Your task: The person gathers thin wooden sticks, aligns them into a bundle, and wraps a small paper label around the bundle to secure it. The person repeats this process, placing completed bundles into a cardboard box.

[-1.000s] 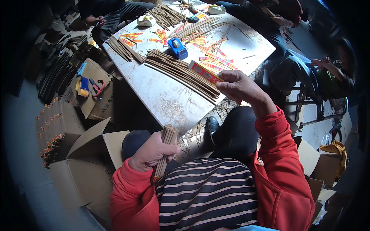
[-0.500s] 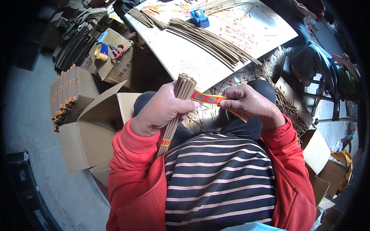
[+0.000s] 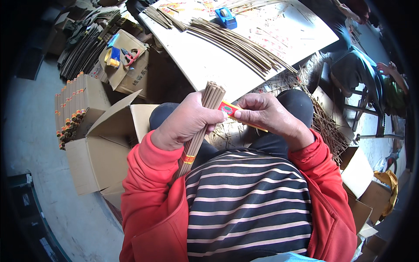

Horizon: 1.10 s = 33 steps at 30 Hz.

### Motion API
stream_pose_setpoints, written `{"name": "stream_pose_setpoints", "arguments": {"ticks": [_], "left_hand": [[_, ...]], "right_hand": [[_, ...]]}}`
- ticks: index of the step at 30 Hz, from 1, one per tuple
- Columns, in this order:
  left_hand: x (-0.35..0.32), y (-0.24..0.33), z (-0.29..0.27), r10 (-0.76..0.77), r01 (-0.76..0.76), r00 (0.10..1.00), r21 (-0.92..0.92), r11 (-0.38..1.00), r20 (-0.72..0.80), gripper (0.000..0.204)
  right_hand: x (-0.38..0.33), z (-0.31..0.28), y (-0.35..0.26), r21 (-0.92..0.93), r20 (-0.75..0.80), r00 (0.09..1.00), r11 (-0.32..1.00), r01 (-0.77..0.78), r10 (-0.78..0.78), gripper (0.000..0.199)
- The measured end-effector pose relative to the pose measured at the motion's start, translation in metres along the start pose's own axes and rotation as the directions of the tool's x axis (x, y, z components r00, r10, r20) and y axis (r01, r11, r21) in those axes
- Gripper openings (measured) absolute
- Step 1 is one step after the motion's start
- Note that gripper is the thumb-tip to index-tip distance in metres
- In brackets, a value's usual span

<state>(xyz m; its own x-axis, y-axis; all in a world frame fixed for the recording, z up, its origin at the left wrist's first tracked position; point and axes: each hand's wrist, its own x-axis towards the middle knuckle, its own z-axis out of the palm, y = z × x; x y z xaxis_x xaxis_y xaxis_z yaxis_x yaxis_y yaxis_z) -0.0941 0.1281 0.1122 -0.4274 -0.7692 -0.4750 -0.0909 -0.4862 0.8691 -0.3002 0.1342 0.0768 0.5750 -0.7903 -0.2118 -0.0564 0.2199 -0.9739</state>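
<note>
My left hand [image 3: 188,117] is wrapped round a bundle of brown incense sticks [image 3: 213,95], tilted with its upper end toward the table. A red and yellow paper band [image 3: 187,159] circles the bundle lower down, below my fist. My right hand [image 3: 271,114] pinches a red paper strip [image 3: 227,109] with yellow edges and a green print. One end of the strip meets the bundle by my left thumb; the other end pokes out under my right fingers. My right palm and part of the strip are hidden.
A white table [image 3: 209,65] ahead bears loose incense sticks [image 3: 238,46] and a blue tape dispenser [image 3: 226,18]. Left are an open cardboard box [image 3: 87,163], stacked banded bundles [image 3: 70,107] and red-handled scissors [image 3: 131,57]. A co-worker's hand [image 3: 387,68] shows at far right.
My right hand has moved left, closer to the bundle, so less of the paper strip shows between my hands. My left hand keeps its grip on the bundle.
</note>
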Motion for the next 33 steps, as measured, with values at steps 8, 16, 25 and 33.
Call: {"name": "stream_pose_setpoints", "arguments": {"ticks": [8,16,25,33], "left_hand": [[0.01,-0.004,0.0,0.007,-0.005,1.0,-0.038,0.999,0.03,0.02],[0.016,-0.006,-0.003,-0.034,0.035,0.998,-0.03,0.999,0.044,0.022],[0.014,-0.008,-0.004,-0.038,0.04,0.999,-0.064,0.997,0.022,0.021],[0.029,-0.011,-0.003,-0.103,0.107,0.993,-0.074,0.991,0.057,0.021]], "right_hand": [[-0.008,-0.014,-0.006,-0.067,-0.249,0.965,0.995,0.068,-0.083,0.021],[-0.01,-0.02,-0.019,0.086,-0.201,0.977,0.993,0.082,-0.064,0.023],[0.008,-0.045,-0.007,-0.323,-0.394,0.845,0.915,0.242,-0.362,0.015],[0.032,-0.156,-0.009,-0.124,-0.593,0.801,0.992,0.011,-0.083,0.027]]}}
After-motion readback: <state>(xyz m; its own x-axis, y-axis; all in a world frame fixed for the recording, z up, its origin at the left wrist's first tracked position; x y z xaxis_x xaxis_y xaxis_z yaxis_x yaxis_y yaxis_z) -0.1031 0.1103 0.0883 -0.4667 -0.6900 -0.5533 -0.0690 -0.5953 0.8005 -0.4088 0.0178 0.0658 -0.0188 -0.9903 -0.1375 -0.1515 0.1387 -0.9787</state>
